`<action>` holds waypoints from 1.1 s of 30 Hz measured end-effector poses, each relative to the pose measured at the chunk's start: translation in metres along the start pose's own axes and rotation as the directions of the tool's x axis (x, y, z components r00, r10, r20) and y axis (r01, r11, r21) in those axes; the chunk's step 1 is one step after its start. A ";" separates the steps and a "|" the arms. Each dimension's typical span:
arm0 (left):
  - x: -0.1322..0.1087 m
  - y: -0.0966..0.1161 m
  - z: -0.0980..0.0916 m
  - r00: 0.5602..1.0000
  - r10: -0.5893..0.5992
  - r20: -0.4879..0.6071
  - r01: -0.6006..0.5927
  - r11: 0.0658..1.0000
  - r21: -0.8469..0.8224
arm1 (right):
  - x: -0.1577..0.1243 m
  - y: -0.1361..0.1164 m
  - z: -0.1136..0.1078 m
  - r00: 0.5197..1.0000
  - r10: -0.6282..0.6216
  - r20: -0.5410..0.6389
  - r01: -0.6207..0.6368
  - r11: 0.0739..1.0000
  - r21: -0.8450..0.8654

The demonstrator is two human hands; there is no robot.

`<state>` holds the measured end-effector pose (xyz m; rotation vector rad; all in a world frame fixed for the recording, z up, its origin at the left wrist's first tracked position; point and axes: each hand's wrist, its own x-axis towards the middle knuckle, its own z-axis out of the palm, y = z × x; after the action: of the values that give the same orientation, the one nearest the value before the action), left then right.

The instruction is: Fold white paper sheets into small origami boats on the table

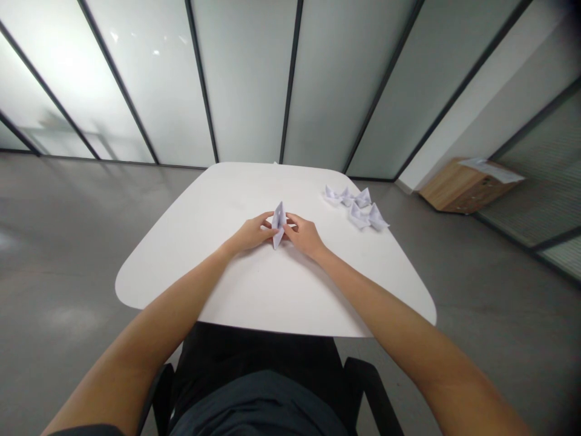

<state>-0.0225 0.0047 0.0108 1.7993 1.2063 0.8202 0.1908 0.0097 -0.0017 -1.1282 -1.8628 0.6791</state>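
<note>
A small folded white paper piece point(278, 223) stands on edge near the middle of the white table point(227, 200). My left hand point(251, 234) pinches its left side. My right hand point(305, 235) pinches its right side. Both hands rest on the tabletop with fingers closed on the paper. Its lower tip points toward me between the two thumbs.
Several finished folded paper boats point(358, 207) lie in a cluster at the table's far right. A wooden box point(463, 184) with a sheet on top sits on the grey floor at the right. Frosted glass panels stand behind the table. Black chair arms point(372, 393) flank my lap.
</note>
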 end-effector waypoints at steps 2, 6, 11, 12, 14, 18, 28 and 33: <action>-0.001 0.004 0.000 1.000 -0.006 -0.009 0.007 0.999 0.046 | 0.000 -0.001 -0.001 1.000 -0.019 -0.002 0.019 0.999 -0.035; -0.002 0.007 0.003 0.995 -0.022 -0.099 0.038 0.985 0.168 | 0.000 -0.004 -0.001 0.998 -0.057 0.010 0.057 0.998 -0.024; -0.003 0.007 0.009 0.980 0.029 -0.199 0.048 0.927 0.372 | -0.001 -0.008 0.001 0.995 -0.094 0.011 0.095 0.995 -0.038; -0.003 0.007 0.010 0.975 0.045 -0.217 0.051 0.908 0.415 | -0.001 -0.009 0.002 0.995 -0.099 0.013 0.099 0.994 -0.044; -0.003 0.007 0.011 0.967 0.068 -0.245 0.059 0.877 0.477 | -0.002 -0.011 0.003 0.995 -0.101 0.019 0.102 0.993 -0.052; -0.003 0.007 0.011 0.959 0.099 -0.267 0.057 0.852 0.521 | -0.002 -0.012 0.004 0.996 -0.082 0.029 0.083 0.995 -0.053; -0.001 0.006 0.014 0.947 0.084 -0.310 0.119 0.806 0.580 | -0.003 -0.011 0.007 0.995 -0.094 0.012 0.095 0.992 -0.088; -0.002 0.009 0.013 0.953 0.105 -0.284 0.087 0.803 0.590 | -0.003 -0.015 0.009 0.994 -0.110 0.013 0.111 0.990 -0.087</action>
<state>-0.0080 -0.0028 0.0126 2.2328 1.8172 0.7936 0.1776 0.0004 0.0040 -1.0692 -1.9626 0.5448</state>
